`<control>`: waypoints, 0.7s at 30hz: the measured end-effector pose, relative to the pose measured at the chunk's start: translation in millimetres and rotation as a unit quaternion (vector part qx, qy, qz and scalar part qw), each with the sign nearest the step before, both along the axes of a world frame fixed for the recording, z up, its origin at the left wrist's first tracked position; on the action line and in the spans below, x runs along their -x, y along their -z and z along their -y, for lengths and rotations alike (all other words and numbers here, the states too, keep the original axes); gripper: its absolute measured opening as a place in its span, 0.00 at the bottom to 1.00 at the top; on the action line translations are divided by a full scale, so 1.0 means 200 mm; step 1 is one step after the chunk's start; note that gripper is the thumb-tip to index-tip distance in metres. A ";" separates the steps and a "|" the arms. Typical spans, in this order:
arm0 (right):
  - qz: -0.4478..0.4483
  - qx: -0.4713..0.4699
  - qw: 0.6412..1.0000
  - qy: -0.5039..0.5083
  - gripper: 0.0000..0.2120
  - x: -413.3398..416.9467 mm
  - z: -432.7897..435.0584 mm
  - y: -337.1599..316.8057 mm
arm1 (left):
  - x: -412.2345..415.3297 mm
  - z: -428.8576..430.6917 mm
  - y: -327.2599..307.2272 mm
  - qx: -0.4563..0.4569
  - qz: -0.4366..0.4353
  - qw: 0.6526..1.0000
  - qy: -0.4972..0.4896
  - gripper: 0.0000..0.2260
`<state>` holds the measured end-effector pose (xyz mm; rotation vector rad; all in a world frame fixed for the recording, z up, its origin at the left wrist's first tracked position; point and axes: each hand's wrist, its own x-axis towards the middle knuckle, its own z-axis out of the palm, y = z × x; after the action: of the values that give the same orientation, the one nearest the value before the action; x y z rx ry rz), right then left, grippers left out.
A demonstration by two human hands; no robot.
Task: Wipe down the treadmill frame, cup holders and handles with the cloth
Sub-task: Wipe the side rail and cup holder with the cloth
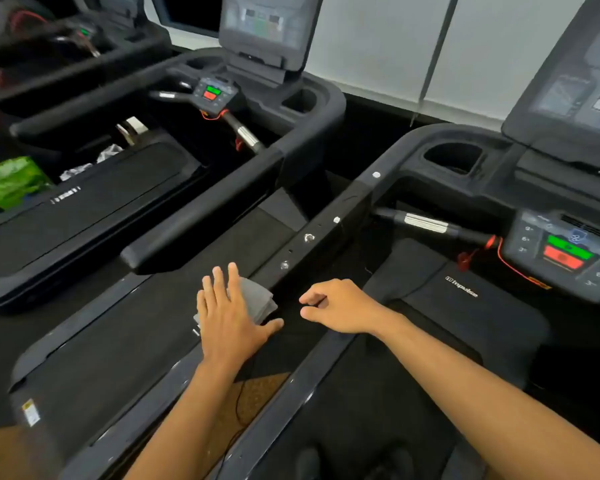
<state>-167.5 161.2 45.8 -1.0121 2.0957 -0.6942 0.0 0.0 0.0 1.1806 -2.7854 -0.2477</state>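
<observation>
Pale grey-white wall panels (371,46) at back, dark vertical seam (438,46) between them. Dark floor (361,140) below the wall. Brown speckled floor patch (257,396) low centre. Neighbouring black treadmill (84,209) on the left, crumpled green plastic bag (11,181) beside it. Lighting even, soft.

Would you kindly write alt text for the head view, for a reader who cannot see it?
A left hand presses a grey cloth flat against a black treadmill handrail; the right hand is loosely curled beside it, empty.
</observation>
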 end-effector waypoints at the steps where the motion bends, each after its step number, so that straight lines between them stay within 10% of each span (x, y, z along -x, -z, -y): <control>1: 0.003 0.000 1.000 -0.003 0.17 -0.03 0.03 0.01 | -0.02 0.02 0.03 -0.006 0.017 1.000 0.001 0.65; 7: -0.054 0.007 0.999 0.005 0.16 -0.06 0.12 0.04 | -0.06 0.07 0.13 -0.009 0.043 0.999 0.025 0.44; 13: -0.114 -0.003 0.993 0.042 0.18 0.02 0.09 0.05 | -0.06 0.09 0.08 -0.081 -0.180 0.980 -0.010 0.24; 21: -0.180 -0.004 0.981 0.071 0.23 0.18 0.06 0.08 | 0.27 -0.05 0.15 0.005 -0.007 1.000 -0.008 0.35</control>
<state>-203.7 149.8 30.5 -1.0533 2.5018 -0.6041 -54.8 10.8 -29.7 1.1929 -2.7602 -0.2400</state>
